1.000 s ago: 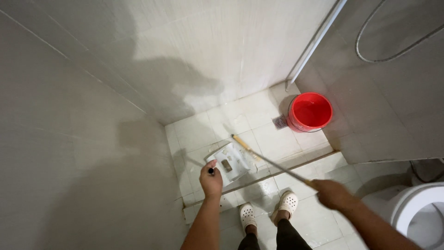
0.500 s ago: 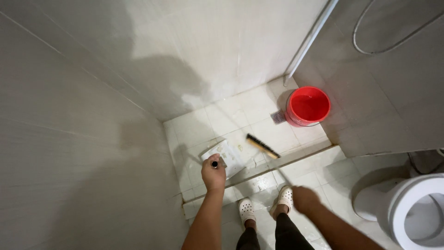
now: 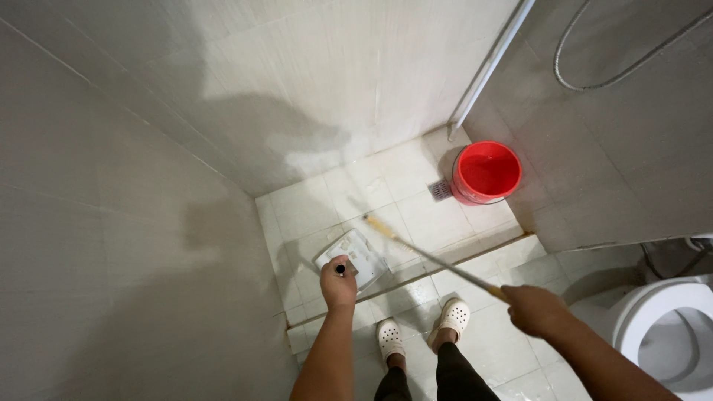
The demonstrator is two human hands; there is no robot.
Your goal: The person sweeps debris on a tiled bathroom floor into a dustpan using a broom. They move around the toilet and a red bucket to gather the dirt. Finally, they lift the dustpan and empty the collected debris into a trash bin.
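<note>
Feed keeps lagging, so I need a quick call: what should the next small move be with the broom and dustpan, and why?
Probably sweep the broom a short stroke toward the dustpan. The right hand grips the broom's long handle, whose far end sits on the floor tiles just beside the pan, and the left hand holds the pan's handle with the pan down on the floor.

Pale tiled walls (image 3: pixel 148 186) meet in a corner above the white tiled floor (image 3: pixel 334 200). A red bucket (image 3: pixel 486 172) stands near this corner, beside a drain (image 3: pixel 440 190). Right of the bucket is a white toilet (image 3: pixel 668 327).
</note>
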